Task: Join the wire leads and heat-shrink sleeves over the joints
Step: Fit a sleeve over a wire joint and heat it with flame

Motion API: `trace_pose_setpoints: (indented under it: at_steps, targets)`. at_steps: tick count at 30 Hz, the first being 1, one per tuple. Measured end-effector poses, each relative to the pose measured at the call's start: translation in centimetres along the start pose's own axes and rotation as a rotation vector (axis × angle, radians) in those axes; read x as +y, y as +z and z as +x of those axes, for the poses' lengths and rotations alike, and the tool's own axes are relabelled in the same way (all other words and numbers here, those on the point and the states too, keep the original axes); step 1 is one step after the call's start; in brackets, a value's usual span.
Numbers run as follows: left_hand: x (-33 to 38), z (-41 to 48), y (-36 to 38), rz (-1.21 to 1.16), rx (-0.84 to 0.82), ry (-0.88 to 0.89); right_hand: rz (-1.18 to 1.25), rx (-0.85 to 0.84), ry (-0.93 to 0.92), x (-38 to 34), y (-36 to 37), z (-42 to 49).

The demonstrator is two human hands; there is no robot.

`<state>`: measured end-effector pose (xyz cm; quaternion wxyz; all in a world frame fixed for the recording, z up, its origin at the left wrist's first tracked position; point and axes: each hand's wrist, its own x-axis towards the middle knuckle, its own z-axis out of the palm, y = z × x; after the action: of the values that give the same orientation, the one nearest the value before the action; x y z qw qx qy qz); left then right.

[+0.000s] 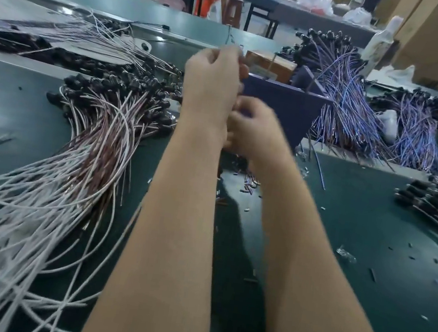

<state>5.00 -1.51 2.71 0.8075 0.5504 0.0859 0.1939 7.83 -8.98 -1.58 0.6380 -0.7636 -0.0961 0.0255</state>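
Note:
My left hand (213, 80) is raised over the middle of the bench, its fingers curled and pinching something thin near the top; the thing itself is blurred. My right hand (254, 128) sits just below and to the right of it, fingers curled, close against the left wrist. What the right hand holds is hidden by blur. Short sleeve pieces (249, 182) lie scattered on the green mat (360, 214) under the hands. A large bundle of white and brown wire leads (98, 132) with black ends fans out at the left.
A purple open box (285, 105) stands right behind my hands, with a brown carton (271, 63) beyond it. Blue and purple wire bundles (345, 99) lie at the right, another bundle (437, 205) at the far right. Stacked cartons rise at the back right.

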Motion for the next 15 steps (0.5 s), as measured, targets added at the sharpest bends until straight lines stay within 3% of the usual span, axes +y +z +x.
trace_pose_setpoints:
  at_steps: [3, 6, 8, 11, 15]
  targets:
    - [-0.3, -1.0, 0.7, 0.343, -0.294, -0.112, 0.328, 0.239, -0.017, -1.2, -4.4, -0.8]
    - [-1.3, -1.9, 2.4, 0.579, -0.442, -0.237, 0.395, 0.398, -0.002, -1.6, -8.8, -1.5]
    - [-2.0, -1.9, 3.4, 0.487, -0.383, -0.258, 0.238, 0.382, 0.063, -1.6, -10.0, -1.8]
    - [-2.8, -1.5, 3.6, 0.245, -0.234, -0.194, -0.127, 0.211, 0.135, -1.8, -11.1, -2.3]
    - [-3.6, -0.8, 2.9, 0.252, -0.179, -0.112, -0.619, -0.023, 0.178, -2.0, -11.2, -2.7]
